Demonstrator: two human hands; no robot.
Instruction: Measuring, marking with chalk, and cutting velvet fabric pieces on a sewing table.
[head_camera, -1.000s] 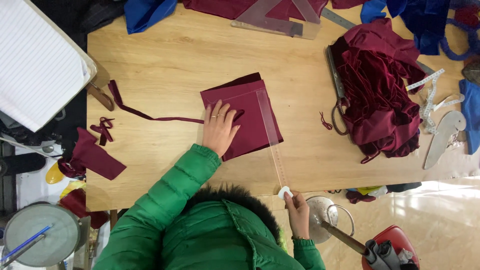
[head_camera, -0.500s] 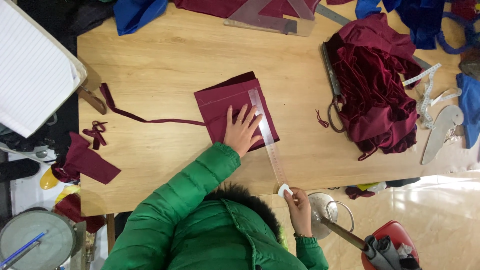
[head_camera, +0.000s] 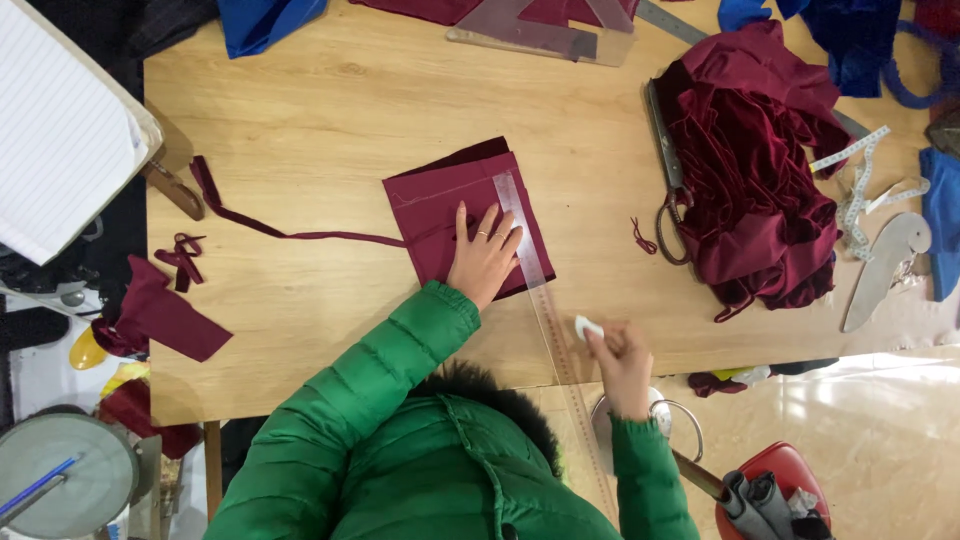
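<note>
Nearest the body, the right hand (head_camera: 622, 352) has risen from the counter (head_camera: 330, 120) edge towards the ruler's lower stretch, its grip pinched narrow on a small white chalk (head_camera: 587, 327), which suggests a line is about to be marked. Beyond it, the left hand (head_camera: 484, 258) has slid across the folded maroon cloth (head_camera: 440, 205) at mid-counter and now lies flat, fingers spread, pressing the clear ruler (head_camera: 535, 275) along the cloth's right edge; farther right lie scissors (head_camera: 668, 190) beside a velvet heap (head_camera: 760, 180)
</note>
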